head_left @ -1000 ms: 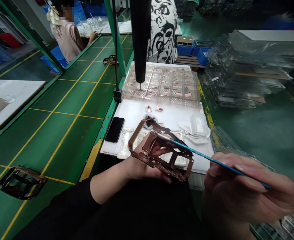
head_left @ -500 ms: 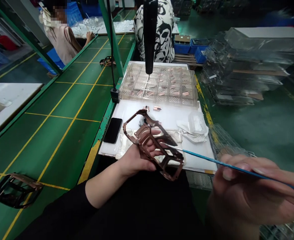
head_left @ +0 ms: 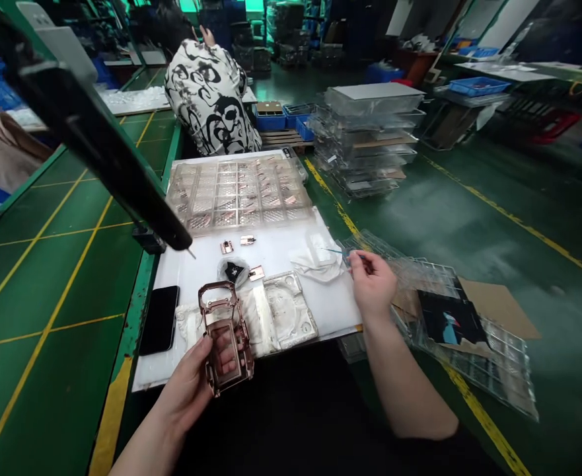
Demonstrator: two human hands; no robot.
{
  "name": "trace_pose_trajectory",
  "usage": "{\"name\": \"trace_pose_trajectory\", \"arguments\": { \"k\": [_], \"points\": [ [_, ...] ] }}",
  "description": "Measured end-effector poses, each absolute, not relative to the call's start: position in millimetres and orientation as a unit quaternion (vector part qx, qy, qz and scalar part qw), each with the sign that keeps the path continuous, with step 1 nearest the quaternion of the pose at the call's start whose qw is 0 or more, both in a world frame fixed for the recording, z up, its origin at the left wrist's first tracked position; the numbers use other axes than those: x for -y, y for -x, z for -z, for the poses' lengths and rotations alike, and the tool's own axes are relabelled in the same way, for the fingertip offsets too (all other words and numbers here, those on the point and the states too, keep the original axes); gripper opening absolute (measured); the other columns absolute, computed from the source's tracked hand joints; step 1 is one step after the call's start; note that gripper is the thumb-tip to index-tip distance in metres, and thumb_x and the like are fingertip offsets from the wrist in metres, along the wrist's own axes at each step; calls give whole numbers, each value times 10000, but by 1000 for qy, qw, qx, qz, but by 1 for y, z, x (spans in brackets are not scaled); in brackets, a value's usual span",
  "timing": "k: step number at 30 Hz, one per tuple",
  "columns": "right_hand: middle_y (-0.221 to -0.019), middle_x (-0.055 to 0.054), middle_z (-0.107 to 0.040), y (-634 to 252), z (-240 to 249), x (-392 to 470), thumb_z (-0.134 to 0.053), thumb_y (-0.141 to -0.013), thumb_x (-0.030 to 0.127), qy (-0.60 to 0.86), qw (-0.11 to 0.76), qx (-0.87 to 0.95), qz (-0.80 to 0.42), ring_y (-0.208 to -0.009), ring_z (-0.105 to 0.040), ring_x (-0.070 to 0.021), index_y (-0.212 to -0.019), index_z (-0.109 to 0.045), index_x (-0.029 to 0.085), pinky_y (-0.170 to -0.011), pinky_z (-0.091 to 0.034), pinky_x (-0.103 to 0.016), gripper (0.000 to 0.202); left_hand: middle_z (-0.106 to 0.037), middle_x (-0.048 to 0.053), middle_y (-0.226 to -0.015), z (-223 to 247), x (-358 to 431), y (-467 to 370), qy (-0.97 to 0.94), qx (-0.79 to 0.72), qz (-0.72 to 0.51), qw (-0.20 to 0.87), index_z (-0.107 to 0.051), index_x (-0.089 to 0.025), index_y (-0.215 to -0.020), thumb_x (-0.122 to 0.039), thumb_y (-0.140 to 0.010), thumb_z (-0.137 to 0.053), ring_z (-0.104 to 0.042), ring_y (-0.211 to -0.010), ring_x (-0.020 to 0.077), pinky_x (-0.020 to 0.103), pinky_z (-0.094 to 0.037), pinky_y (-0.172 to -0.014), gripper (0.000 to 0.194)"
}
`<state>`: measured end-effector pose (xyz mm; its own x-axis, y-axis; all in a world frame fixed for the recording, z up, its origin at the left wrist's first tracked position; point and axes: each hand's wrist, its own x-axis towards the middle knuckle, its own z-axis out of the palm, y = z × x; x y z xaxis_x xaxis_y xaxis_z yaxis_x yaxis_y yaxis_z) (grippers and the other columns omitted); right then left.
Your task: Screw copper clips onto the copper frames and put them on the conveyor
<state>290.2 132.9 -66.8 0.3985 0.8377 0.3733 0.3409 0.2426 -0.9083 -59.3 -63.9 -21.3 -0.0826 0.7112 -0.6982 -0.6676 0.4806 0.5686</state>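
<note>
My left hand [head_left: 191, 377] is closed around a copper-brown openwork metal frame [head_left: 245, 340], held tilted over the near edge of the white table; fingers show through its opening. My right hand [head_left: 376, 285] pinches a thin blue stick with a pale tip [head_left: 337, 250]. That tip points left, over a small clear plastic container [head_left: 316, 243] on a crumpled white cloth [head_left: 323, 270]; whether it touches cannot be told. Beyond the frame sit a clear bag with a black piece [head_left: 234, 271] and small copper-coloured parts [head_left: 226, 246]. A whitish worn fixture [head_left: 291, 307] lies beside the frame.
A black phone [head_left: 160, 320] lies at the table's left. A clear compartment tray [head_left: 238, 192] with coppery pieces fills the back. An electric screwdriver [head_left: 97, 145] hangs at upper left beside the green conveyor [head_left: 47, 277]. Plastic trays [head_left: 370, 139] are stacked right; a person sits beyond.
My right hand has moved the stick away from the frame to the white cloth. The frame is now turned more upright in my left hand. My view has swung right.
</note>
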Motion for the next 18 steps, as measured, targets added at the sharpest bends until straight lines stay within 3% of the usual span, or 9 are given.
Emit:
{"name": "trace_pose_trajectory", "arguments": {
  "k": [3, 6, 11, 13, 15, 18],
  "points": [
    [-928, -93, -818, -284, 74, -148, -771, -971, 630, 584, 569, 535, -223, -751, -752, -233, -1137, -834, 175, -757, -650, -380, 489, -812, 148, -1251, 8, 56, 56, -44, -551, -498, 668, -708, -139, -1328, -294, -843, -944, -811, -939, 240, 367, -717, -824, 562],
    [-1027, -113, -835, -286, 78, -150, -794, -935, 669, 581, 527, 564, -258, -815, -776, -240, -1279, -811, 169, -804, -671, -381, 607, -800, 160, -1313, -8, 47, 52, -108, -554, -472, 678, -680, -172, -1421, -343, -798, -978, -812, -999, 270, 378, -711, -840, 711],
    [-1157, -117, -801, -324, 88, -120, -680, -1003, 766, 632, 498, 544, -239, -908, -760, -242, -1405, -742, 196, -850, -661, -389, 700, -825, 156, -1266, -18, 30, 51, -273, -600, -374, 653, -671, -214, -1490, -516, -889, -898, -825, -954, 322, 418, -708, -800, 710],
    [-1145, -120, -788, -351, 103, -108, -588, -1062, 770, 676, 482, 512, -220, -934, -754, -252, -1410, -725, 194, -890, -655, -414, 686, -812, 144, -1357, -15, 22, 56, -346, -634, -336, 605, -674, -226, -1536, -586, -887, -885, -820, -1107, 357, 460, -700, -957, 771],
    [-1120, -115, -779, -379, 127, -100, -521, -1125, 718, 725, 450, 476, -214, -937, -753, -249, -1397, -708, 179, -919, -653, -437, 633, -787, 124, -1452, -9, 14, 66, -433, -665, -291, 535, -712, -243, -1535, -659, -857, -880, -756, -1315, 401, 527, -594, -1194, 813],
    [-1150, -88, -764, -420, 178, -93, -603, -1156, 566, 793, 370, 423, -236, -958, -758, -222, -1340, -705, 163, -927, -664, -437, 454, -778, 69, -1491, 4, 2, 90, -561, -681, -228, 412, -831, -312, -1396, -712, -813, -867, -673, -1448, 448, 584, -424, -1341, 708]
  ]
}}
